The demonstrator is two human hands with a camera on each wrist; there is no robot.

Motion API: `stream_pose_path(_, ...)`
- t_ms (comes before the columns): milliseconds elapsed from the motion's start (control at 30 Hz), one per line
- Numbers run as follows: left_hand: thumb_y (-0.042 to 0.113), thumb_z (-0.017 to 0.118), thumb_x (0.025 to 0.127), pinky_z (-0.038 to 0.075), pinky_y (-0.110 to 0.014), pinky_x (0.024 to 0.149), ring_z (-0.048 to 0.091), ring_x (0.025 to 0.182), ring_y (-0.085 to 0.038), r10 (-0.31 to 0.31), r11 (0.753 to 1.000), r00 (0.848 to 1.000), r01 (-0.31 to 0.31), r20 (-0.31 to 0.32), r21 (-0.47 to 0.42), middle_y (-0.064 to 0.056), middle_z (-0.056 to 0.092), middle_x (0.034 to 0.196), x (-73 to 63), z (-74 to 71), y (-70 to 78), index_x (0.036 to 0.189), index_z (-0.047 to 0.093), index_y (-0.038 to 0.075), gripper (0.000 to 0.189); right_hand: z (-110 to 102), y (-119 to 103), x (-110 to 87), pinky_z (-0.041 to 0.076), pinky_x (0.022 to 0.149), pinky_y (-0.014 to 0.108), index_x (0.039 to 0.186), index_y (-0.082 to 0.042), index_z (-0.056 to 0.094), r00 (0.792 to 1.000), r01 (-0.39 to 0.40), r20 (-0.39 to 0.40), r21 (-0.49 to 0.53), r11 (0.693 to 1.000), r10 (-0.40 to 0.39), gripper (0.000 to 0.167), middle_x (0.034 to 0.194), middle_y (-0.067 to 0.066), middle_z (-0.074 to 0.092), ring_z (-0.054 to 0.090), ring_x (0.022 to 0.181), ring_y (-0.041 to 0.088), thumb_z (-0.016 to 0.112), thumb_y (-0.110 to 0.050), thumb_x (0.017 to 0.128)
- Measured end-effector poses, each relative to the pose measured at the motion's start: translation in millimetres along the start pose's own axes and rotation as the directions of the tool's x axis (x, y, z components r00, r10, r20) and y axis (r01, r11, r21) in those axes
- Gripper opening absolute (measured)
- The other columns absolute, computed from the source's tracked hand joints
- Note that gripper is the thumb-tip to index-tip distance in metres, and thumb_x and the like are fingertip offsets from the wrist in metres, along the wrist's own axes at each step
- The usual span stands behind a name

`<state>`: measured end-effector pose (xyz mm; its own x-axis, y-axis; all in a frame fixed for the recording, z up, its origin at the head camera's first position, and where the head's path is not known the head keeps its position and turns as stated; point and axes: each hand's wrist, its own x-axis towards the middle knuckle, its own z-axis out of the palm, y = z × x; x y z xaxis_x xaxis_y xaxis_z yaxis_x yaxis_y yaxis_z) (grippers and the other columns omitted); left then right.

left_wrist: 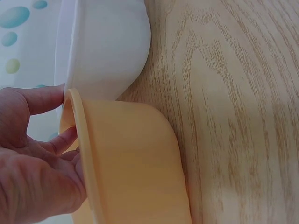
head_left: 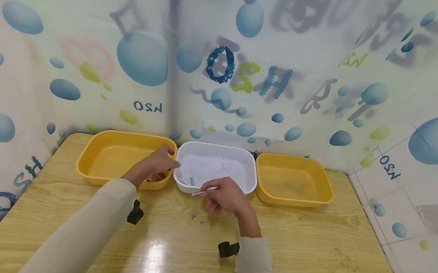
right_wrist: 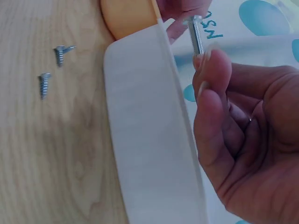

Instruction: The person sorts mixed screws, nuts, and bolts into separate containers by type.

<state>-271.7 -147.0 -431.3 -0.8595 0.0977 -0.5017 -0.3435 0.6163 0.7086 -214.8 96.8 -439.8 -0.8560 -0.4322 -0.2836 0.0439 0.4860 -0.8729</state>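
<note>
My right hand (head_left: 226,194) pinches a long silver bolt (right_wrist: 197,37) between thumb and fingertips, over the front rim of the white bin (head_left: 217,147). The bolt's head points away from the fingers. My left hand (head_left: 158,161) reaches over the right end of the left yellow bin (head_left: 97,170). One digit lies at the rim where the yellow and white bins meet; other fingers dip inside, partly hidden by the wall in the left wrist view. Whether they hold anything cannot be seen. Small metal pieces (head_left: 192,181) lie in the white bin's front left part.
A second yellow bin (head_left: 292,202) stands right of the white one. Small silver screws (right_wrist: 44,85) lie on the wooden table (head_left: 173,248) in front of the white bin. A patterned sheet (head_left: 223,101) hangs behind and along both sides.
</note>
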Motion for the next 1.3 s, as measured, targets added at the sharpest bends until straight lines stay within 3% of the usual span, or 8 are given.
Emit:
stream_pose_path(200, 0.027, 0.061, 0.095, 0.051, -0.042, 0.084, 0.052, 0.104, -0.034, 0.002, 1.0, 1.0, -0.002, 0.003, -0.012, -0.017, 0.045, 0.125, 1.1, 0.1, -0.6, 0.139, 0.029, 0.007, 0.058, -5.3, -6.8, 4.4, 0.059, 0.06, 0.04, 0.1, -0.009, 0.071, 0.996, -0.023, -0.087, 0.025, 0.999, 0.025, 0.012, 0.061, 0.007, 0.06, 0.062, 0.051, 0.022, 0.062, -0.012, 0.094)
stream_pose_path(467, 0.028, 0.061, 0.095, 0.052, -0.041, 0.082, 0.053, 0.103, -0.033, -0.009, 1.0, 1.0, 0.009, 0.004, -0.003, -0.016, 0.048, 0.121, 2.1, 0.3, -1.8, 0.138, 0.03, 0.009, 0.057, -8.4, -11.7, 11.6, 0.058, 0.058, 0.036, 0.104, -0.006, 0.07, 0.975, -0.048, -0.218, 0.036, 0.998, 0.055, 0.015, 0.063, 0.007, 0.061, 0.06, 0.05, 0.019, 0.062, -0.013, 0.094)
stream_pose_path(733, 0.029, 0.062, 0.095, 0.051, -0.04, 0.081, 0.052, 0.104, -0.032, -0.013, 1.0, 1.0, 0.013, 0.003, -0.006, -0.016, 0.047, 0.122, 3.8, -0.7, -1.7, 0.138, 0.03, 0.009, 0.057, -12.5, -16.7, 18.7, 0.054, 0.054, 0.024, 0.107, -0.009, 0.07, 0.932, -0.063, -0.349, 0.1, 0.993, 0.095, 0.016, 0.069, 0.009, 0.064, 0.061, 0.052, 0.016, 0.061, -0.015, 0.095)
stream_pose_path(1300, 0.031, 0.063, 0.094, 0.051, -0.04, 0.082, 0.052, 0.104, -0.032, 0.003, 1.0, 1.0, -0.003, 0.009, 0.0, -0.016, 0.048, 0.121, 7.0, -0.1, -4.5, 0.138, 0.03, 0.01, 0.058, -15.5, -18.2, 17.4, 0.055, 0.056, 0.024, 0.113, -0.004, 0.068, 0.925, -0.069, -0.361, 0.139, 0.988, 0.115, 0.022, 0.072, 0.01, 0.065, 0.062, 0.055, 0.017, 0.061, -0.015, 0.095)
